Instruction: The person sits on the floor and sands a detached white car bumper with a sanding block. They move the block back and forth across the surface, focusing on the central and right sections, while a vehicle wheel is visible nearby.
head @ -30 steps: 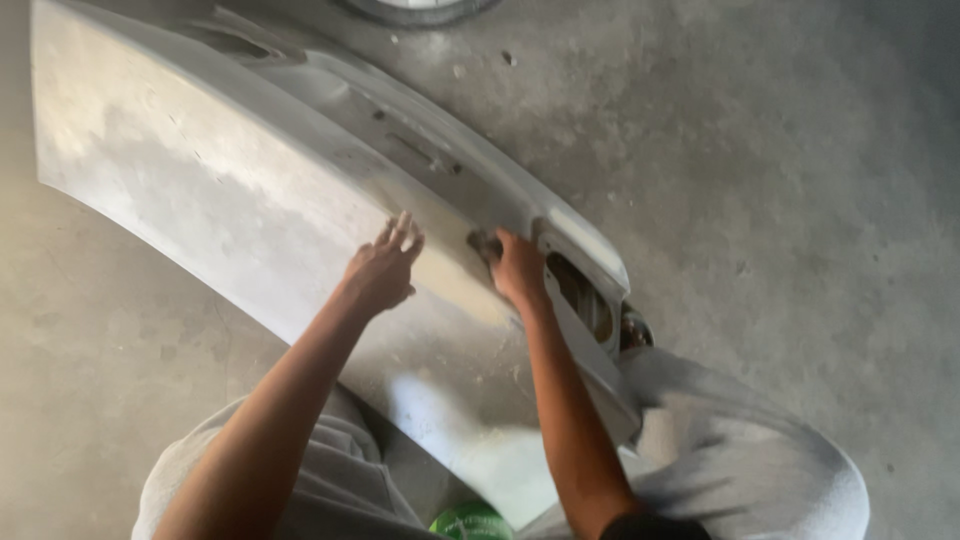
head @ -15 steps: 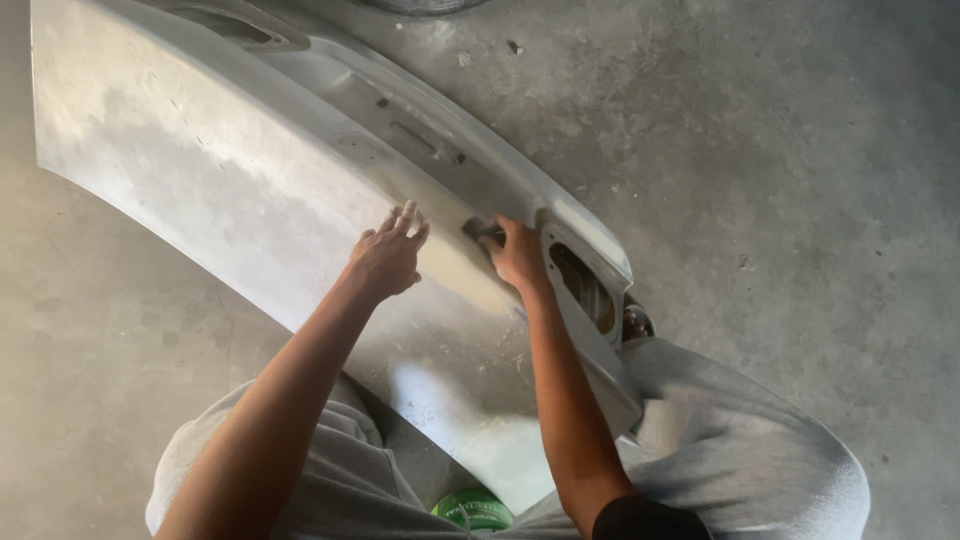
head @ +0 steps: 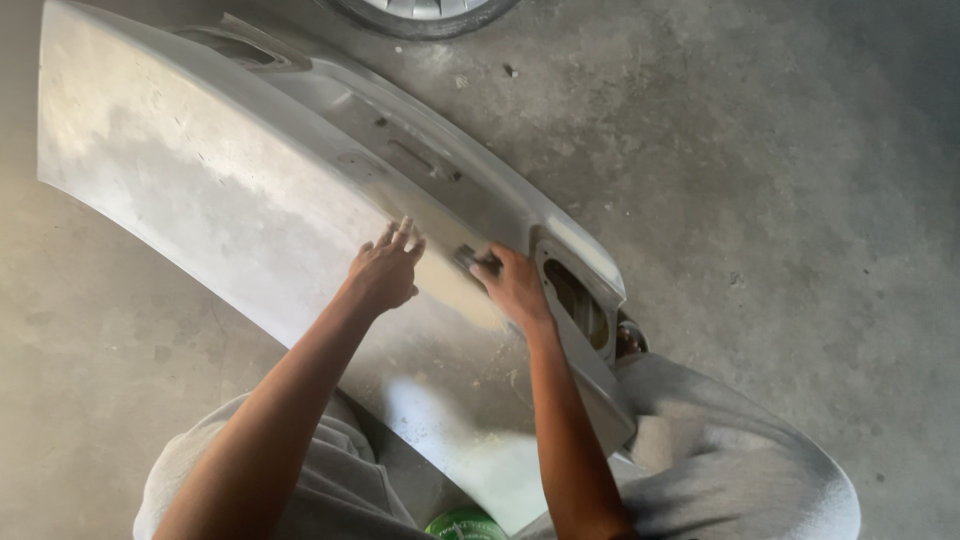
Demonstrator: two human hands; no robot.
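A grey primed car bumper (head: 230, 190) lies across the concrete floor (head: 800, 200). The left hand (head: 383, 272) rests flat on its panel; the right hand (head: 512, 285) presses a small dark sanding block (head: 470, 256) against it, near a tyre (head: 425, 12) at the floor's far edge.

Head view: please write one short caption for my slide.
Left hand rests flat on a grey car bumper panel while right hand presses a small dark pad.

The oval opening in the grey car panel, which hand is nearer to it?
Right. The right hand rests just left of the oval opening on the grey car panel; the left hand lies flat farther left.
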